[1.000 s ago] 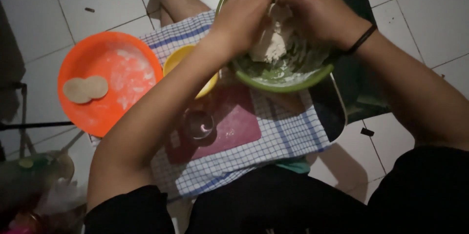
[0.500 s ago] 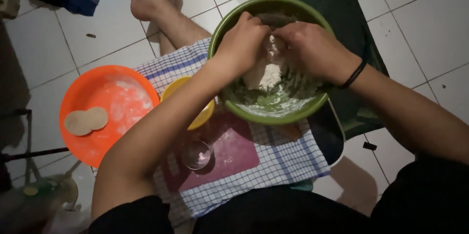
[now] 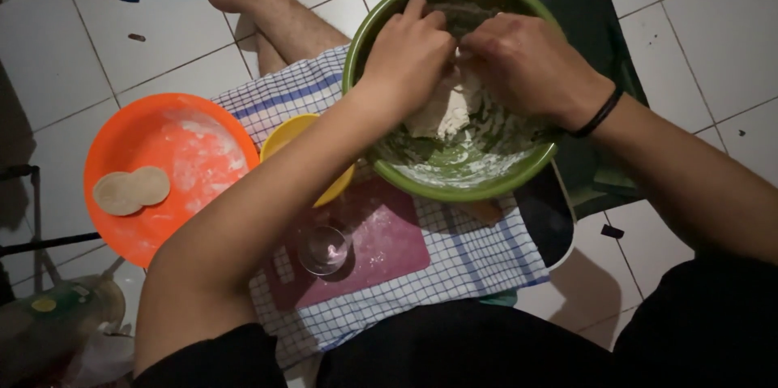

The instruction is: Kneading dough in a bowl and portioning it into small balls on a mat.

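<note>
Pale dough (image 3: 444, 109), upper centre of frame, looks soft and sticky; I grip its bulk. Left hand (image 3: 409, 51) and right hand (image 3: 527, 64) clench it inside the green bowl (image 3: 454, 190).

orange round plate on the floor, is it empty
No, the orange round plate holds two flat pale dough discs near its left edge, along with a dusting of white flour.

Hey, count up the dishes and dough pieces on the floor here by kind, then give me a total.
Bowls: 2, green bowl and yellow bowl
Orange plate: 1
Clear glass: 1
Flat dough rounds: 2
Total: 6
</note>
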